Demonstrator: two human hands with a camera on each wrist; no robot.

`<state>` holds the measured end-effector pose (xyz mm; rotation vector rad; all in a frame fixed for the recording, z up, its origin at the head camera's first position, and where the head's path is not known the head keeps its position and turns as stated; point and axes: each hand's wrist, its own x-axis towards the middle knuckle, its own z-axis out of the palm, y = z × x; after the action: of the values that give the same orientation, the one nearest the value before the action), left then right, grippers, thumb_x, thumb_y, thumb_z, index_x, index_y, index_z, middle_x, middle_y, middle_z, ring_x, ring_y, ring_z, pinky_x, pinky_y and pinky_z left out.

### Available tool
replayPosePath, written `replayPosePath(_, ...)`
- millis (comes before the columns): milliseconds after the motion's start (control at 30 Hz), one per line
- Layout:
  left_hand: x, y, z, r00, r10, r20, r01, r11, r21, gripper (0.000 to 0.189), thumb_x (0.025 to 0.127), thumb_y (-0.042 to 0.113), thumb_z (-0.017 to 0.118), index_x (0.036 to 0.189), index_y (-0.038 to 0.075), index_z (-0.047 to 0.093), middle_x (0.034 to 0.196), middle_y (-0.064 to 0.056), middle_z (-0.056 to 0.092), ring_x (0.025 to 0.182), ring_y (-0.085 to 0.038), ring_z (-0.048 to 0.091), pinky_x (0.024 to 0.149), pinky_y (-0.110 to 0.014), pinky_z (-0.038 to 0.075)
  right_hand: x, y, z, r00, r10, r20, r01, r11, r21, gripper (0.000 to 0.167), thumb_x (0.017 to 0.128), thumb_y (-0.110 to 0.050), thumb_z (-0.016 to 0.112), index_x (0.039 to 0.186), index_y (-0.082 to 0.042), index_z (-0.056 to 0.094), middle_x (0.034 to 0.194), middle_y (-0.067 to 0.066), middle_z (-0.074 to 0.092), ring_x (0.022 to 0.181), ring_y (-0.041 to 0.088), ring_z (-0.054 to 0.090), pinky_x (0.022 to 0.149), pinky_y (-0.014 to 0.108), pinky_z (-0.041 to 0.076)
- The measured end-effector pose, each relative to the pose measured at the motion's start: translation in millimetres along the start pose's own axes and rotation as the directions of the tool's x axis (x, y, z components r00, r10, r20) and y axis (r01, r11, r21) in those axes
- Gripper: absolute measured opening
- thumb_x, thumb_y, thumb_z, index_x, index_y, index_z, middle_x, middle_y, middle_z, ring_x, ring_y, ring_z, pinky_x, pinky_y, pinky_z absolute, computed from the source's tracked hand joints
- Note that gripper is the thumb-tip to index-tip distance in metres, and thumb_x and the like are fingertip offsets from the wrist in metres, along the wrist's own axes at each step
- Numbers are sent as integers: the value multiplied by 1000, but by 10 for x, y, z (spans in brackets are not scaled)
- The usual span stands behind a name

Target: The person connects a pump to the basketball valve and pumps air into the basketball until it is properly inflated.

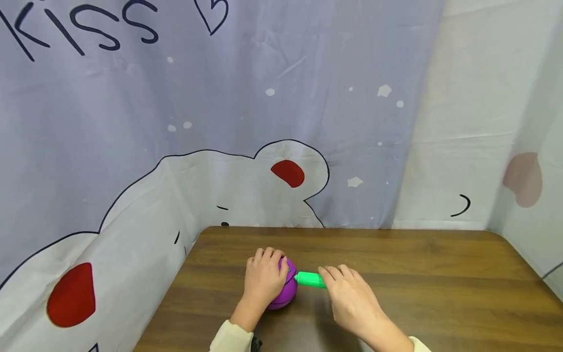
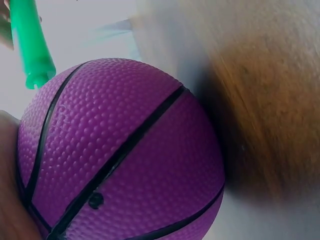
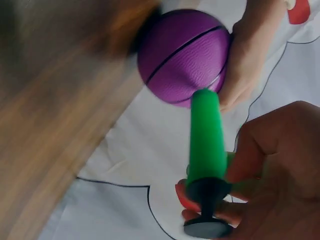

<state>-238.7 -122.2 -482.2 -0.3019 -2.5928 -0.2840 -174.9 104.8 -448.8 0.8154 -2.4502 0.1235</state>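
On the table, a small purple basketball (image 1: 288,292) with black seams sits under my left hand (image 1: 264,276), whose fingers curl over its top and left side. My right hand (image 1: 352,298) grips a green hand pump (image 1: 310,279), held roughly level with its nozzle against the ball's right side. The left wrist view shows a thin needle between the pump's tip (image 2: 41,75) and the ball (image 2: 120,145). A black plunger handle (image 3: 207,229) stands a short way out of the pump's rear end, and the ball's skin dips in around the nozzle.
The brown wooden table (image 1: 431,274) has rounded far corners. Behind it hangs a grey-blue and white cloth (image 1: 352,122) printed with bears, stars and lettering. A small dark object (image 1: 256,343) shows by the left cuff.
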Motion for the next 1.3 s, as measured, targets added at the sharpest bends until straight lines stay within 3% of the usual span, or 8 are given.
replayPosePath(100,-9,15,19,1000,-1,-1,1,1000,7,27,100,36,52,103,19,73,105,-2,69,102,-28,60,84,-52,53,6,-40,32,999,-19,-30,19,1000,-3,58,69,-6,74,127,-1,65,117,10,70,103,29,63,101,49,51)
replayPosePath(267,-8,40,45,1000,5,-24,-5,999,33,24,99,35,56,101,18,73,104,-3,69,100,-28,61,81,-52,54,78,-69,164,997,-55,-57,49,994,-102,59,69,-8,84,126,-4,66,116,10,69,103,31,63,100,48,52)
replayPosePath(467,14,57,45,1000,6,-18,-5,998,60,28,100,37,53,102,18,73,105,-3,70,99,-27,61,81,-52,54,152,-94,306,997,-71,3,70,983,-170,73,64,-5,91,131,-10,64,130,14,64,112,33,63,98,44,54)
replayPosePath(700,39,60,40,1000,-15,-1,15,999,48,31,100,39,51,104,18,73,108,-4,70,100,-27,60,83,-52,54,146,-79,390,997,-66,-36,59,985,-160,70,64,-2,88,130,-15,67,118,11,69,104,31,65,96,45,54)
replayPosePath(867,33,70,26,1000,-13,-15,13,999,36,30,100,39,52,103,18,73,106,-4,70,99,-27,60,82,-52,54,129,-36,422,993,-100,-65,89,983,-160,74,64,0,86,133,-16,65,111,9,65,103,33,61,97,48,52)
replayPosePath(1167,-7,75,21,999,2,-40,-1,1000,24,26,98,37,56,102,18,73,105,-4,69,100,-28,60,84,-53,54,87,81,382,985,-157,-77,144,977,-155,71,65,2,83,130,-18,63,121,7,65,98,31,62,93,43,53)
replayPosePath(1300,-9,82,37,998,25,-60,-24,999,28,25,98,36,56,101,18,73,103,-3,69,99,-27,60,83,-54,54,60,120,329,981,-175,-84,160,973,-165,69,66,2,81,129,-19,63,113,4,64,96,29,61,90,41,53)
